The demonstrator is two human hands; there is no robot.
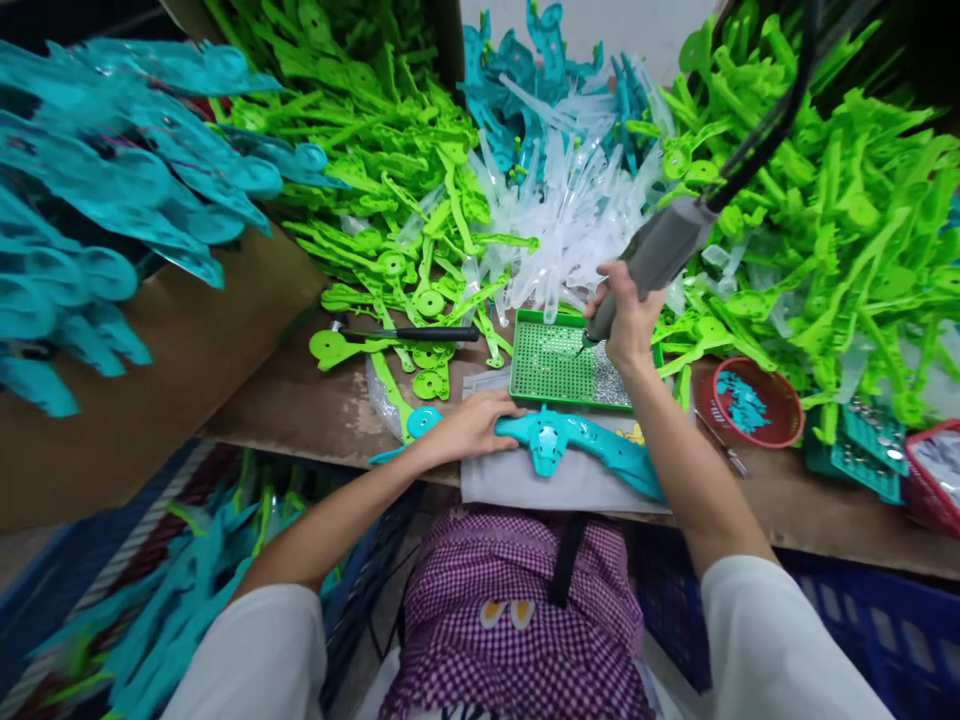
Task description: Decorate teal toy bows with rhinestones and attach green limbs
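Note:
My right hand [628, 318] is wrapped round a grey electric screwdriver [667, 245], whose cable runs up to the top right. Its tip points down over a green perforated tray [551, 365] with small metal screws [611, 380] heaped at the right end. My left hand [480, 422] is closed over the left part of a long turquoise plastic toy part [546, 440], holding it down on a grey cloth [495, 485]. A round turquoise disc end [424, 422] shows beside my left wrist. The right end of the part goes behind my right forearm.
Piles of green plastic parts [360, 180] and clear plastic pieces [570, 215] cover the back. A black-handled hammer [435, 334] lies at left. At right are a red bowl [787, 425] of turquoise bits and a teal compartment box [855, 450]. Turquoise parts [112, 180] overhang a carton at left.

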